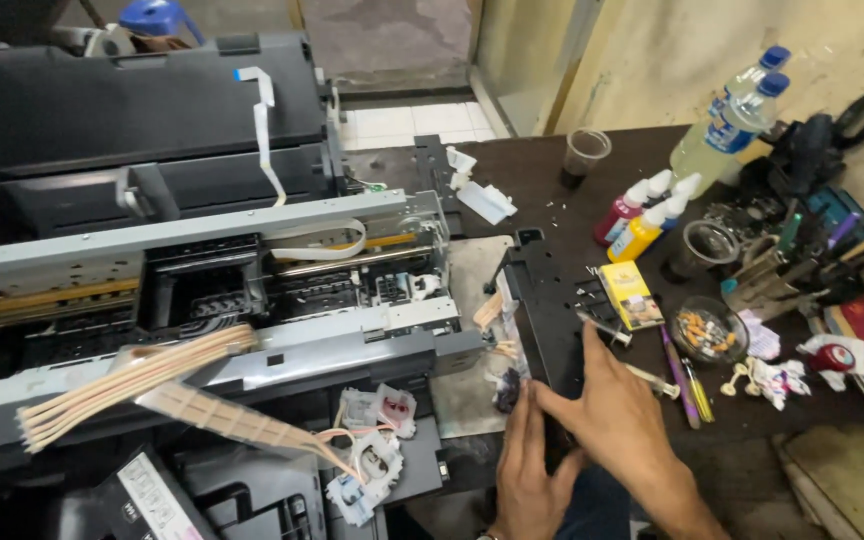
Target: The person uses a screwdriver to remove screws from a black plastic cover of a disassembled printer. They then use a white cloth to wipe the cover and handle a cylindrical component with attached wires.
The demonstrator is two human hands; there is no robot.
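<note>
Your right hand lies flat, fingers spread, on the black plastic panel, whose long axis runs away from you. Your left hand, fingers loose, touches its near edge.

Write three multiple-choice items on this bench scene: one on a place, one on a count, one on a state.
1. Where do both hands rest?
A. On the black panel right of the printer
B. On the water bottles
C. Inside the printer

2. How many water bottles stand at the back right?
A. One
B. Two
C. Four

3. What state is the printer in?
A. Closed and boxed
B. Opened, insides bare
C. Wrapped in plastic

Answers:
1 A: the left hand and right hand lie on the black panel, beside the printer.
2 B: two blue caps show on the water bottles.
3 B: its metal frame, ribbon cable and ink tubes are exposed.
</note>
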